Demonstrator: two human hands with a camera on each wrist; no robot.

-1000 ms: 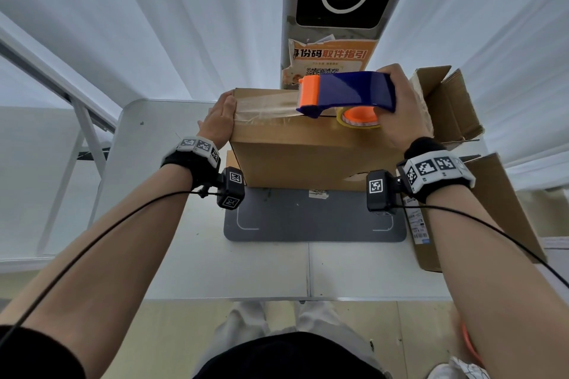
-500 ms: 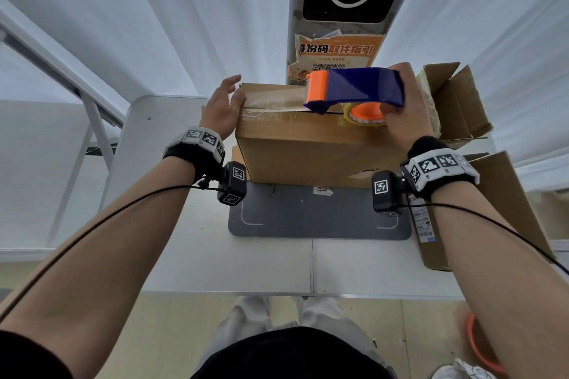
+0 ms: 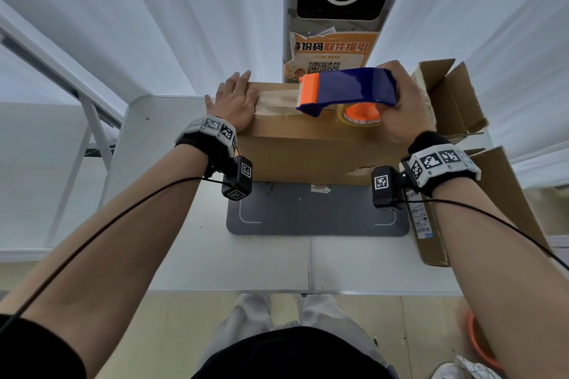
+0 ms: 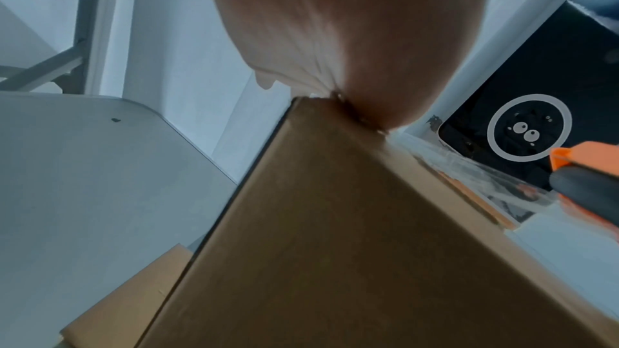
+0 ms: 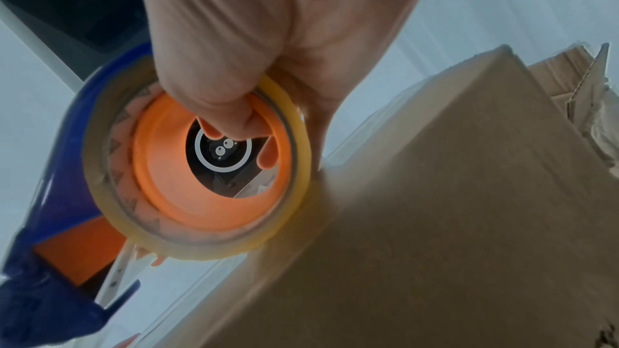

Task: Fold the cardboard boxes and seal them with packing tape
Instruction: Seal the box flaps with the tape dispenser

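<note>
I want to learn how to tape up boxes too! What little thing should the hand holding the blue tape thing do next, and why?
Probably keep pulling the tape dispenser along the top of the cardboard box, toward its right end. The right hand grips the dispenser only partway across, and the clear tape strip covers just the left part. The left hand lies flat on the strip's start, so it should stay put.

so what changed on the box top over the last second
The left hand went from wrapping the box's left edge to lying flat on the tape end on the cardboard box. The tape dispenser slid right along the top, laying more tape. Unchanged: the right hand grips the dispenser, and the box sits on the grey mat.
</note>
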